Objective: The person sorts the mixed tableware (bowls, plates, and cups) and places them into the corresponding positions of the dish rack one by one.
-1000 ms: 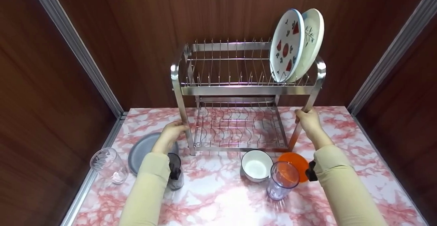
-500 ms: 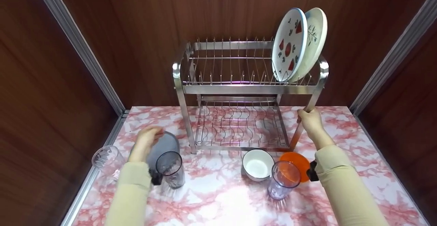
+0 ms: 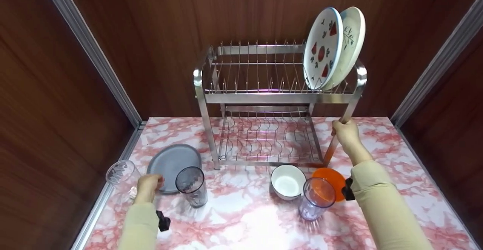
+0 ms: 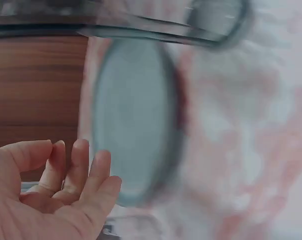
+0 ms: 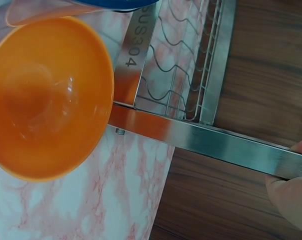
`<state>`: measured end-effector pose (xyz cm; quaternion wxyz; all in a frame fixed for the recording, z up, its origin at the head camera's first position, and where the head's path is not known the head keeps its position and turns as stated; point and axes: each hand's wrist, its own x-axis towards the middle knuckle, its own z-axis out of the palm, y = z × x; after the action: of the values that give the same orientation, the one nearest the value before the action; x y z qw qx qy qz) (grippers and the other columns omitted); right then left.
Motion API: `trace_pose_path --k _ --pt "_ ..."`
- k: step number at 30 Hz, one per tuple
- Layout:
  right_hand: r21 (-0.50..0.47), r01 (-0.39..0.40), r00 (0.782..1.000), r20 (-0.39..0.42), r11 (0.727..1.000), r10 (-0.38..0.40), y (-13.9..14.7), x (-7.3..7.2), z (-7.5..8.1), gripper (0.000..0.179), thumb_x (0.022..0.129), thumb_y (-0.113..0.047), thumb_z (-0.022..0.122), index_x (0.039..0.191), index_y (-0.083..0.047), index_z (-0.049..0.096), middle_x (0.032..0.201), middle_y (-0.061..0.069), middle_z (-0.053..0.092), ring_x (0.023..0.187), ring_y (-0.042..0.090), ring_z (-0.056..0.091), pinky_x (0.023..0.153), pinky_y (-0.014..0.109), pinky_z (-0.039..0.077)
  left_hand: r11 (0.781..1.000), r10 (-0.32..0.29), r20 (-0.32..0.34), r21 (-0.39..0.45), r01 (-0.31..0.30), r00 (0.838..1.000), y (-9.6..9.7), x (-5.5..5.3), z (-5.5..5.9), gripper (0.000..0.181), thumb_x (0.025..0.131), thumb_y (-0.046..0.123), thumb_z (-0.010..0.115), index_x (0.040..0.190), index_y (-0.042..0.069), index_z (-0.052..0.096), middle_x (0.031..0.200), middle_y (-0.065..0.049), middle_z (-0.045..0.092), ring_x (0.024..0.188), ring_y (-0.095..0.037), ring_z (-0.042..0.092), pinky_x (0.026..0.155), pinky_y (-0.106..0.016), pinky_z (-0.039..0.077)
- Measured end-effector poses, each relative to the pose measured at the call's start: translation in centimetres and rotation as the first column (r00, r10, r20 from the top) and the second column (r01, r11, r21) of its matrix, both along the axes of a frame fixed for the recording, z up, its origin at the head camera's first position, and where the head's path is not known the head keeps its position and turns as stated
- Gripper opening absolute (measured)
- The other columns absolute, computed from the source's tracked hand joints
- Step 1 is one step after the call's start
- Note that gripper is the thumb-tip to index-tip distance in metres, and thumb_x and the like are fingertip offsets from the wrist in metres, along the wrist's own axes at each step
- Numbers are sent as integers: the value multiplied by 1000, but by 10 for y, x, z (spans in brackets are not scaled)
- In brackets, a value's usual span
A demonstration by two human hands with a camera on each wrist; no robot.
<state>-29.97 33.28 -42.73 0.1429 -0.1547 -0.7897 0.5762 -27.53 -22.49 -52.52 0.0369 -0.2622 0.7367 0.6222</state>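
Observation:
My right hand [image 3: 347,133] grips the right front leg of a two-tier metal dish rack [image 3: 279,98]; the right wrist view shows thumb and fingers on either side of the leg. Close to the front left, my left hand [image 3: 148,185] hovers between a grey plate [image 3: 168,165] and a clear tumbler [image 3: 122,171] that it partly hides. Its fingers are loosely bent and hold nothing in the left wrist view. Two plates lean upright at the rack's right end: a fruit-patterned plate [image 3: 320,59] and a cream plate [image 3: 353,40] behind it.
A smoky grey tumbler [image 3: 195,193] stands before the grey plate. In front of the rack sit a white bowl [image 3: 287,182], an orange bowl [image 3: 336,178] and a purple-tinted tumbler [image 3: 311,206]. Brown wood-look panels [image 3: 151,46] enclose the marbled tabletop [image 3: 230,201].
My left hand has let go of the rack's left front leg and moved left and nearer, past the grey plate. The right hand keeps its grip on the right leg.

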Motion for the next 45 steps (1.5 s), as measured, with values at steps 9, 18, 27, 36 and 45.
trace_pose_path --k 9,18,27,36,45 --pt "0 14 1000 -4 1000 -14 2 1 0 19 87 -6 44 68 -9 42 51 -9 46 51 5 49 58 20 43 988 152 91 -13 -152 984 4 10 -26 27 84 9 49 104 -9 43 63 -7 48 52 -16 48 55 -33 46" --pt "-13 27 999 -30 1000 -27 1 1 0 19 87 -5 44 68 -9 41 53 -9 46 51 5 49 58 20 45 956 228 150 151 -250 962 3 9 -42 13 82 1 43 91 -8 43 49 -8 52 41 -18 57 49 -33 54" --pt "-31 40 998 -41 999 -41 -4 2 -7 21 87 -4 44 67 -9 39 51 -8 46 50 6 49 57 21 45 942 176 126 265 -204 976 0 15 -51 53 93 7 39 134 -20 20 56 -14 63 52 -23 66 61 -37 57" --pt "-31 21 999 -38 999 -22 -7 -1 -8 19 87 -4 44 69 -8 39 53 -9 45 52 5 48 58 22 45 947 222 119 212 -243 968 5 16 -53 44 88 2 44 123 -23 31 46 -12 59 45 -22 63 55 -34 56" --pt "-26 25 999 -36 999 -26 -8 -1 -5 20 86 -4 44 67 -10 40 51 -10 44 51 5 47 57 20 43 974 192 97 99 -201 977 4 11 -53 31 82 -3 43 102 -25 41 39 -12 55 39 -22 60 48 -32 54"
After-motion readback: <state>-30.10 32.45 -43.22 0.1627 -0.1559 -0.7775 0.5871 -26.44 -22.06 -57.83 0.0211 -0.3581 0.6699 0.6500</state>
